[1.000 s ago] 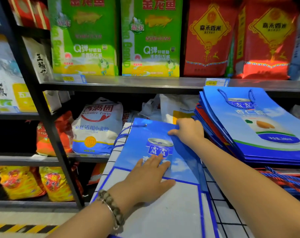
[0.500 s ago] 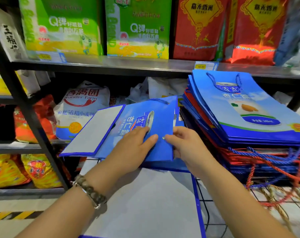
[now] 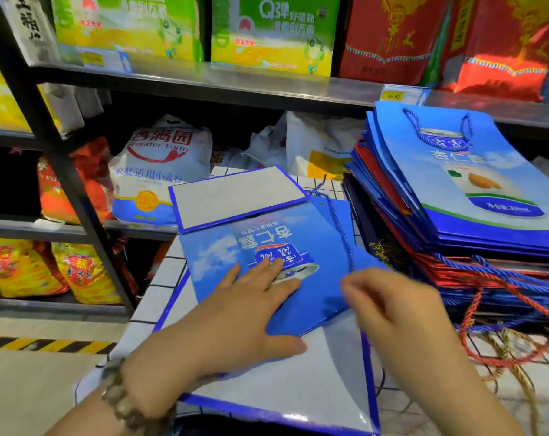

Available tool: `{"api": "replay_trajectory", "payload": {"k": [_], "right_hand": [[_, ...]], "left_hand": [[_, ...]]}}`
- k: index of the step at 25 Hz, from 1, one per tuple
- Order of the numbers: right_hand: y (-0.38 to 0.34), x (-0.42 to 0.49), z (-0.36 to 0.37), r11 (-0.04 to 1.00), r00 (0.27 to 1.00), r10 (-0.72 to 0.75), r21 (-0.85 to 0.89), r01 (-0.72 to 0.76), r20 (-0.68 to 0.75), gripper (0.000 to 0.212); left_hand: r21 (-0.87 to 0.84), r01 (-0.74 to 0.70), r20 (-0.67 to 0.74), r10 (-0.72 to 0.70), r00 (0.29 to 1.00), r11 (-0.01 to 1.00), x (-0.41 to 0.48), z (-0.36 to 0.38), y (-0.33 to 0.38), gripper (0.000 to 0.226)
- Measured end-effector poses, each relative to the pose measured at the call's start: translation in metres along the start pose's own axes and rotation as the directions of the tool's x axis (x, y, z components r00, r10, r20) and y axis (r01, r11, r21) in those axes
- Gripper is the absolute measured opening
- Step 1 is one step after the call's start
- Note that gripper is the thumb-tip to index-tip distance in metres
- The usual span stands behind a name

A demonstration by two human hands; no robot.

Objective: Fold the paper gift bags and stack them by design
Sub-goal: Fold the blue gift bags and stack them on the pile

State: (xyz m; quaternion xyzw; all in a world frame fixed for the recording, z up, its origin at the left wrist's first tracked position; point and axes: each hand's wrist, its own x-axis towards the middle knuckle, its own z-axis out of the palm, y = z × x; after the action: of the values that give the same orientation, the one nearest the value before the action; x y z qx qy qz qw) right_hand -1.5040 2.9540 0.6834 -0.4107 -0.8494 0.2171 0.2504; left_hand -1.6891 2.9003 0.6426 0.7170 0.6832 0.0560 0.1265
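Observation:
A blue paper gift bag (image 3: pixel 260 243) with a can picture lies flat in front of me, its white bottom flap (image 3: pixel 235 196) folded out at the far end. My left hand (image 3: pixel 235 313) presses flat on the bag, fingers straight over the can picture. My right hand (image 3: pixel 389 306) is blurred at the bag's right edge, fingers loosely bent; I cannot tell whether it pinches the edge. Underneath lies another bag, white side up (image 3: pixel 298 382). To the right rises a stack of folded bags (image 3: pixel 455 190), blue on top, red and blue below.
The bags rest on a white wire-grid surface (image 3: pixel 163 278). Rope handles (image 3: pixel 502 294) spill from the stack at the right. A metal shelf (image 3: pixel 235 83) with green and red rice bags is above. Flour and rice sacks (image 3: pixel 160 171) sit on shelves behind and left.
The blue bag has gone from held up between both hands to lying flat, turned with its bottom flap away from me. My left hand now presses on it; my right hand moved right.

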Motion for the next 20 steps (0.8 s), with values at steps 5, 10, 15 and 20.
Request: {"api": "replay_trajectory", "payload": {"k": [5, 10, 15, 20], "right_hand": [[0.005, 0.063, 0.004, 0.929, 0.984, 0.158, -0.351, -0.119, 0.085, 0.025], [0.008, 0.121, 0.032, 0.816, 0.959, 0.254, -0.561, -0.142, 0.128, 0.033], [0.021, 0.125, 0.036, 0.877, 0.978, 0.207, -0.439, -0.195, -0.021, 0.017], [-0.013, 0.067, 0.017, 0.989, 0.995, -0.046, 0.133, 0.058, -0.09, 0.034]], "left_hand": [[-0.094, 0.012, 0.063, -0.006, 0.998, 0.996, -0.04, -0.006, -0.005, 0.077], [-0.136, 0.004, 0.087, 0.008, 0.996, 0.991, -0.054, -0.008, -0.007, 0.075], [-0.182, -0.04, 0.082, 0.055, 0.995, 0.983, -0.055, -0.005, -0.01, 0.077], [-0.558, 0.017, -0.251, -0.189, 0.949, 0.83, -0.05, -0.012, -0.012, 0.055]]}}
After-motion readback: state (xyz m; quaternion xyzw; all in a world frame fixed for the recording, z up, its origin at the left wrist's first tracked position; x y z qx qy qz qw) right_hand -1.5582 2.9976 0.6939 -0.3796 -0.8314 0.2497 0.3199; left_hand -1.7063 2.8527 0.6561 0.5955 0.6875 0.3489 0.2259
